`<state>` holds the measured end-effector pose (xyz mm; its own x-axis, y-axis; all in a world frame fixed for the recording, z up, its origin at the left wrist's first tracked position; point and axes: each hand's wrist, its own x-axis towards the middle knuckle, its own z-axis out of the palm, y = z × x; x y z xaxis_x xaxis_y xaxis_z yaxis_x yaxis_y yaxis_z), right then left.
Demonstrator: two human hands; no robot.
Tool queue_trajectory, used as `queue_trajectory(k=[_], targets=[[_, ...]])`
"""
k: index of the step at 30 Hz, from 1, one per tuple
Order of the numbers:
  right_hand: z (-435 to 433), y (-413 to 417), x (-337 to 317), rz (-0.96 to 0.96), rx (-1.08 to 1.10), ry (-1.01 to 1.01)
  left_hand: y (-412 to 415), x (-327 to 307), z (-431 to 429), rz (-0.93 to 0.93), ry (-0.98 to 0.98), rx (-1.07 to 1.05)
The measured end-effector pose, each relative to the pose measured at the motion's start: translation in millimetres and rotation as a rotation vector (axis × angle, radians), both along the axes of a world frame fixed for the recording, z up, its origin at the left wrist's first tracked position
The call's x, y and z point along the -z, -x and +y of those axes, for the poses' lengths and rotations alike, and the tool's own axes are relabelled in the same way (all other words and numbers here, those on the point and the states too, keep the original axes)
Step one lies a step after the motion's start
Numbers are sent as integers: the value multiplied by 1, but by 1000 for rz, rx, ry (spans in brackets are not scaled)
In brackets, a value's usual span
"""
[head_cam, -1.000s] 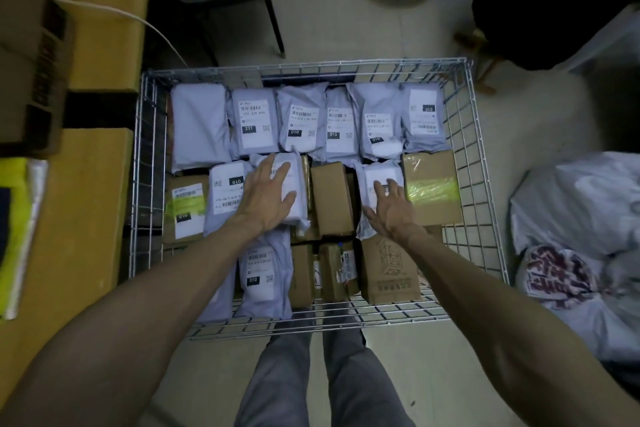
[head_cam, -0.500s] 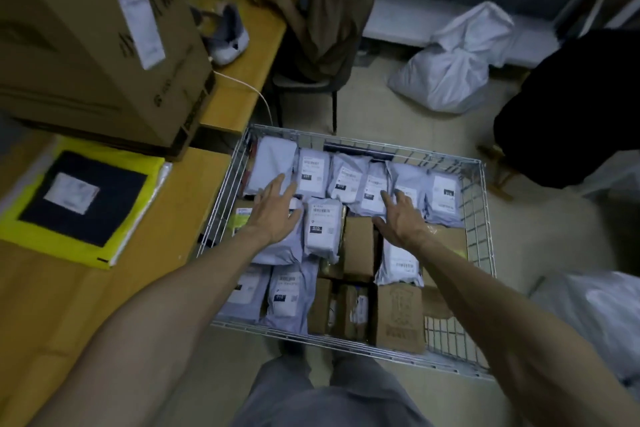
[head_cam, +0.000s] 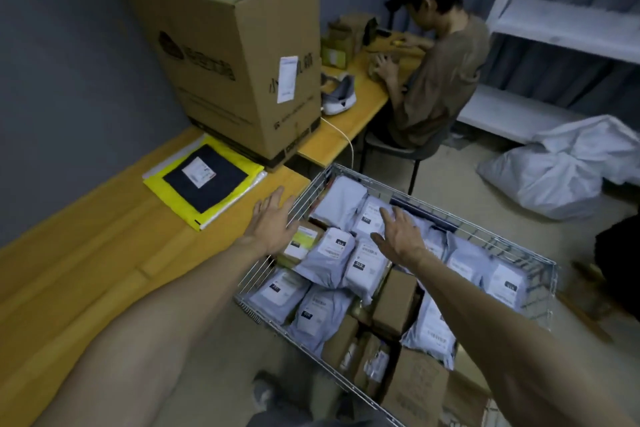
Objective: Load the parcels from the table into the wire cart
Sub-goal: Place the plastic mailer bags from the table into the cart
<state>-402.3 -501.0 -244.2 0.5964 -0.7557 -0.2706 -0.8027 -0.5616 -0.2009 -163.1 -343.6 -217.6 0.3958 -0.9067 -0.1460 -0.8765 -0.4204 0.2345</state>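
The wire cart (head_cam: 512, 239) stands beside the wooden table (head_cam: 104, 253), filled with several grey poly-bag parcels (head_cam: 329, 256) and small brown boxes (head_cam: 394, 302). On the table lies a flat yellow and black parcel (head_cam: 204, 184) with a white label, and behind it a large cardboard box (head_cam: 242, 66). My left hand (head_cam: 273, 222) hovers with straight fingers over the table's edge at the cart's left rim, holding nothing. My right hand (head_cam: 401, 236) is spread above the grey parcels in the cart, also holding nothing.
A person (head_cam: 440, 73) sits on a chair at the far end of the table, handling small boxes. A white shelf (head_cam: 561, 31) stands at the back right. Large white sacks (head_cam: 554, 173) lie on the floor to the right of the cart.
Both hands have lifted off the parcels in the cart. My left hand has moved left to the cart's rim and table edge. The view has swung up and left toward the table.
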Motion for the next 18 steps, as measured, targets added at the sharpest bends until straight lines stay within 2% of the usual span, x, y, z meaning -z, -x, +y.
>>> queue_trajectory(k=[5, 18], targets=[[16, -46, -25, -109, -91, 5, -21, -25, 43, -66, 28, -109], [100, -186, -76, -120, -247, 59, -114, -62, 179, -110, 52, -323]])
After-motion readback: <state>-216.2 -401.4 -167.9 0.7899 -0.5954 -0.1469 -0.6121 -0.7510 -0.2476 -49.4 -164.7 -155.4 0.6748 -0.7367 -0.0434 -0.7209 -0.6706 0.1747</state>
